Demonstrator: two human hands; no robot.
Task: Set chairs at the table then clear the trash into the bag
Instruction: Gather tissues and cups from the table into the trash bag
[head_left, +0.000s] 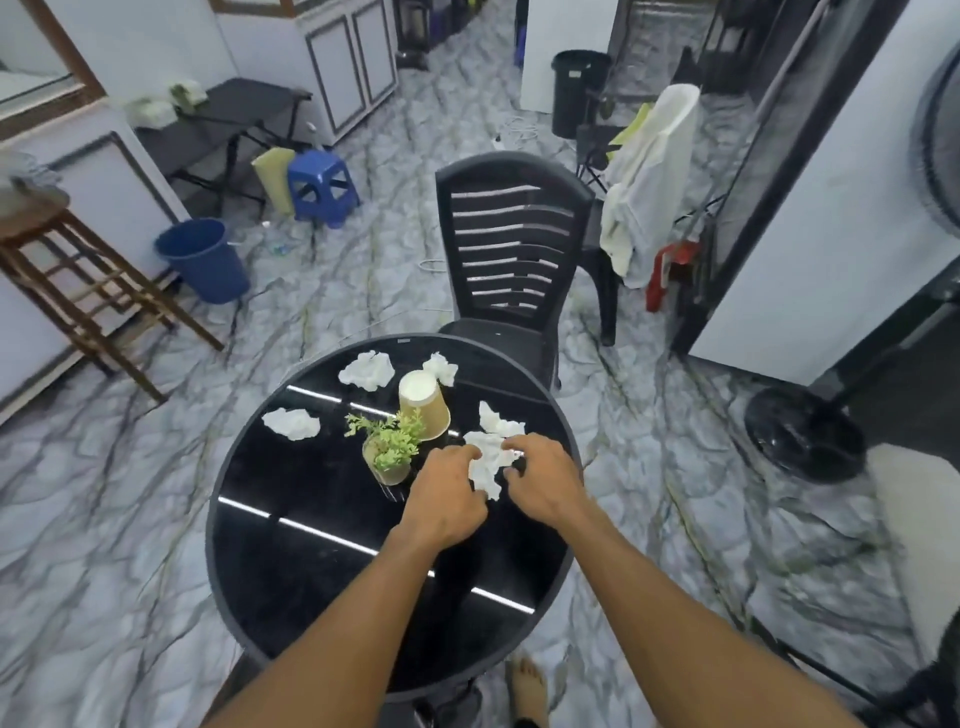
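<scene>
A round black glossy table (291, 561) stands in front of me. On it lie several crumpled white tissues, one at the left (292, 423), one at the far side (367, 370), a small one (440, 368) behind a tipped brown paper cup (425, 410), and one at the right (497, 422). Both hands hold a white crumpled tissue or bag (488, 462) between them: my left hand (451, 493) grips its left side and my right hand (543, 480) pinches its right side. A black slatted plastic chair (511, 249) is tucked at the far side of the table.
A small potted green plant (390, 449) sits mid-table beside my left hand. On the marble floor are a blue bucket (205, 260), a blue stool (322, 187), a wooden stool (78, 275), a black bin (579, 91) and a fan base (805, 434).
</scene>
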